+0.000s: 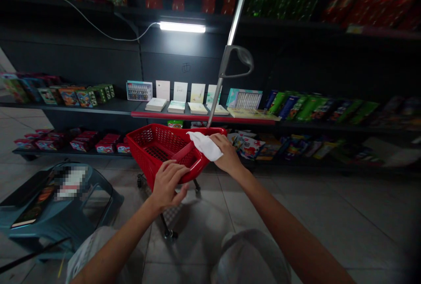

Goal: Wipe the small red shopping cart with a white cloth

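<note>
A red shopping cart [149, 139] with a perforated basket and dark casters stands in front of me. My left hand [168, 185] lies on the near left edge of its handle, fingers laid over the red plastic and thumb held apart. On the far right, my right hand [227, 153] is closed on a white cloth [205, 144], which is pressed against the cart's right rim. Part of the cloth hangs loose to the left of the fingers. A metal pole [226, 56] with a grey loop-shaped grip rises behind the cart; its lower end is hidden.
Dark shelves [98, 106] with books, boxes and packets run across the back. A lit tube lamp [182, 27] hangs under the upper shelf. At left, a blue-grey stool [98, 179] carries flat dark items. Grey floor tiles [194, 249] and my knees show below.
</note>
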Demonstrator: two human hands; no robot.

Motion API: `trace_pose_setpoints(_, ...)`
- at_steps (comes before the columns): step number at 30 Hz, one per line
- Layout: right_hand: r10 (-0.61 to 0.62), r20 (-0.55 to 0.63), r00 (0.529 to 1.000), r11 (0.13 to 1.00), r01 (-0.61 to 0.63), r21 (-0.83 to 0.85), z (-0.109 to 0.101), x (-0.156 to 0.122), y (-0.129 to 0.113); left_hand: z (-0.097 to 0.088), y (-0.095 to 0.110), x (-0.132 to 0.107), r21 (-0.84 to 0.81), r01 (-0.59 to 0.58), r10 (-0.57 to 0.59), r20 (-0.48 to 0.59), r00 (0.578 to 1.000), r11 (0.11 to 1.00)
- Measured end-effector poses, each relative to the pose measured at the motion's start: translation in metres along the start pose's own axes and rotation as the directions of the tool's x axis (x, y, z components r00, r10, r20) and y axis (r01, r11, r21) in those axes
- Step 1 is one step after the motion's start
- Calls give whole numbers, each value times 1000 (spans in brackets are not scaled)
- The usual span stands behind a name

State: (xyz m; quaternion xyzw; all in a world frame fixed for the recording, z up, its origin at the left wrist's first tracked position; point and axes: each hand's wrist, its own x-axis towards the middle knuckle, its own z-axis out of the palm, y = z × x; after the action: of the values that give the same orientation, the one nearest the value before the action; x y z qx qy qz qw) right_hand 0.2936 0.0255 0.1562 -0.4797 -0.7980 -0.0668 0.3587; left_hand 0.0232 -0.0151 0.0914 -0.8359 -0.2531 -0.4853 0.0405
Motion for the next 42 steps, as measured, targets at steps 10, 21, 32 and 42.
trace_pose_setpoints(10, -162, 0, 987, 936, 154, 317, 10, 6, 36, 0, 6, 11, -92, 61, -81, -223, 971, 994)
trace_pose_setpoints(21, -62, -73, 995, 978, 75, 197, 12, -4, 81, -30, -18, 1, -271, 28, -99, -252, 963, 962)
trace_pose_setpoints(32, -97, -2, 995, 993, 97, 63, 9, 8, 115, -52, -32, -12, -355, 29, -115, -223, 968, 934)
trace_pose_setpoints(42, 11, 119, 993, 991, 5, -132, -17, 27, 98, -51, -33, -15, -384, 48, -145, -228, 963, 922)
